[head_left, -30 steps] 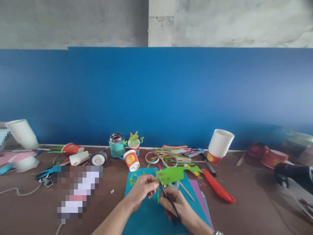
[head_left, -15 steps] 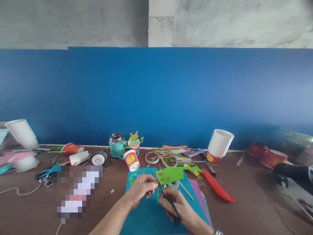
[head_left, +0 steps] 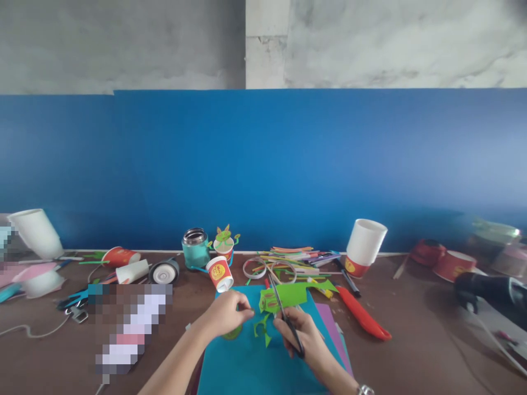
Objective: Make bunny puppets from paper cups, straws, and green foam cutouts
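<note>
My right hand (head_left: 302, 331) is closed around dark-handled scissors (head_left: 293, 331), whose blades point away and cross over a green paper sheet (head_left: 294, 294). Brown oval outlines are drawn at that sheet's left end. To the left, my left hand (head_left: 229, 314) has its fingers pinched together; what they hold, if anything, is hidden. A rounded green paper piece (head_left: 234, 332) shows just under that hand, and I cannot tell whether it is held. Between both hands, green paper scraps (head_left: 262, 330) lie on the blue sheet (head_left: 242, 367).
A red-and-white paper cup (head_left: 219, 274), a teal jar (head_left: 196, 252) and a cup figure (head_left: 223, 244) stand behind my hands. Two tape rings (head_left: 254, 269) and several pens (head_left: 290, 257) lie farther back. At right are a red utility knife (head_left: 364, 315) and stacked cups (head_left: 364, 247).
My left hand has moved left and down, away from the scissors and the green sheet. Green scraps now show on the blue sheet between my hands. The right hand still grips the scissors.
</note>
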